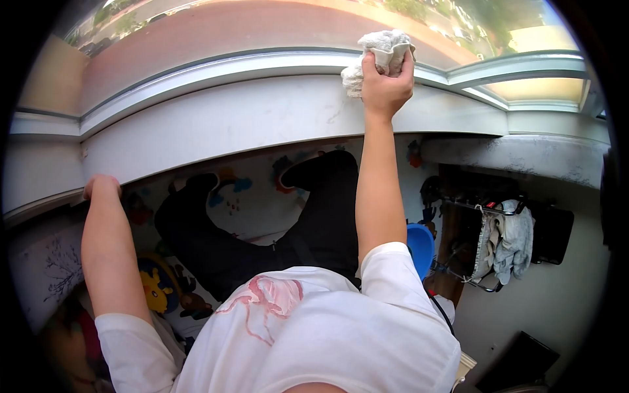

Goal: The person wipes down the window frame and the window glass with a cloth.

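My right hand (388,82) is closed around a crumpled white cloth (386,44), stretched far forward. The cloth is up against the window frame (295,62) and the lower part of the glass, and one end of it hangs over the white window sill (255,108). On the left, my left hand (102,185) is closed over the front edge of the sill, near the corner. Its fingertips are hidden from me.
Below the sill are my legs in black trousers (314,209). A blue basin (420,247) lies to the right, beside a rack with hanging cloths (514,242). A yellow toy-like shape (156,291) is at the lower left. A side window (534,88) adjoins on the right.
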Demonstrator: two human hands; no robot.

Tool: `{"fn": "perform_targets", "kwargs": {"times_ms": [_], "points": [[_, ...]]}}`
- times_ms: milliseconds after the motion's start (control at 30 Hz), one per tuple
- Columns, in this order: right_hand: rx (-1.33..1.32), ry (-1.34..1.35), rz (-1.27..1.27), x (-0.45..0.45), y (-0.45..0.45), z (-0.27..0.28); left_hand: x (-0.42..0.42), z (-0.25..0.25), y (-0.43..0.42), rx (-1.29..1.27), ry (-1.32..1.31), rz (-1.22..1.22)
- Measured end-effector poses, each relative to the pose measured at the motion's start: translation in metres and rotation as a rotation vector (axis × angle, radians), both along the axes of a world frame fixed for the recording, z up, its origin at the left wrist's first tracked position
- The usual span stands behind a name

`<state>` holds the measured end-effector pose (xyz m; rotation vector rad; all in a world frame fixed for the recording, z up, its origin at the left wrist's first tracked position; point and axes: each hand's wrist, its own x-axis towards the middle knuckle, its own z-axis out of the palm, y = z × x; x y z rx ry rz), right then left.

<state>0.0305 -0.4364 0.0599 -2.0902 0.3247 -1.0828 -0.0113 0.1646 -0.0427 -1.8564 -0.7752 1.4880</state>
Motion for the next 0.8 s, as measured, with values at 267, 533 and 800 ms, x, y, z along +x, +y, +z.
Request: {"fn": "perform_targets", "kwargs": {"times_ms": [267, 533, 800], "points": [[-0.220, 0.086, 0.094, -0.003, 0.043, -0.054, -0.005, 0.021, -0.019, -0.020, -0.049, -0.047], [-0.227, -0.027, 0.008, 0.010, 0.049, -0.050, -0.005, 0.024, -0.020, -0.028, -0.052, -0.038], [-0.336, 0.025, 0.060, 0.002, 0.041, -0.048, -0.006, 0.051, -0.047, -0.052, -0.114, -0.020]]}}
